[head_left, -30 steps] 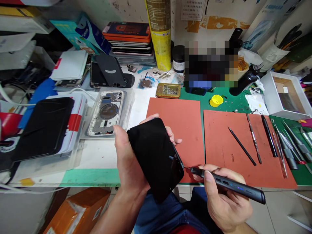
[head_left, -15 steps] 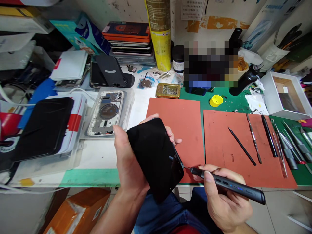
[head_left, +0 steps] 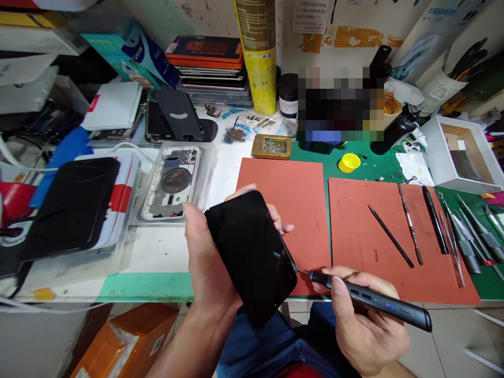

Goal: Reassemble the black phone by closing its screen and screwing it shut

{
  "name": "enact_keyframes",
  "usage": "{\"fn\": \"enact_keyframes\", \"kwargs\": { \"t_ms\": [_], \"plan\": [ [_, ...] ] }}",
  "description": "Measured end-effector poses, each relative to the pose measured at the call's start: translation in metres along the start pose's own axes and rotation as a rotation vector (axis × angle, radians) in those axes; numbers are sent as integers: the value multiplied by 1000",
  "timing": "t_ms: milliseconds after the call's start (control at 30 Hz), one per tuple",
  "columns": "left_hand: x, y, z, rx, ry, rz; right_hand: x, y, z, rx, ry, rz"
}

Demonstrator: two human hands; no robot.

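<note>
The left hand is cradling a black smartphone above the tabletop, its grip closed around the body with the thumb and fingers on opposite long edges. This tilted hold is keeping the lower edge turned toward the right hand, whose grip is closed on a slim electric screwdriver in a pen-style hold, which steadies the fine bit just at that edge. Two red silicone mats are lying on the green-and-white tabletop, with a spudger and tweezers set out in reach. An opened phone housing is resting in a clear tray. A yellow aerosol can is standing against the stained wall, while a cardboard box is sitting on the tiled floor below.
</note>
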State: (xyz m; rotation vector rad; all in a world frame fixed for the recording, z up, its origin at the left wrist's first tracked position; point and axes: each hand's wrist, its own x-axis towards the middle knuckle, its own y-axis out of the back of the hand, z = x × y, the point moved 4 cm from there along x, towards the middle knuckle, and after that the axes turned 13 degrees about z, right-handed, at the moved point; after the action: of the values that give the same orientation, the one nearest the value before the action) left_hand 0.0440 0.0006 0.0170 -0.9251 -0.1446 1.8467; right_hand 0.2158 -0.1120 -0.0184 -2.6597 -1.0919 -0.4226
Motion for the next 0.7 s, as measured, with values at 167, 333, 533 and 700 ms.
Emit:
{"fn": "enact_keyframes", "kwargs": {
  "t_ms": [167, 333, 533, 700],
  "plan": [
    [0, -1, 0, -3, 15, -1, 1, -2, -1, 20, 5, -2],
    [2, 0, -1, -3, 5, -12, 1, -2, -1, 27, -6, -9],
    [1, 0, -1, 4, 17, 23, 0, -1, 0, 53, -14, -5],
    [1, -2, -1, -2, -1, -1, 2, -2, -1, 53, -6, 4]
  ]
}}
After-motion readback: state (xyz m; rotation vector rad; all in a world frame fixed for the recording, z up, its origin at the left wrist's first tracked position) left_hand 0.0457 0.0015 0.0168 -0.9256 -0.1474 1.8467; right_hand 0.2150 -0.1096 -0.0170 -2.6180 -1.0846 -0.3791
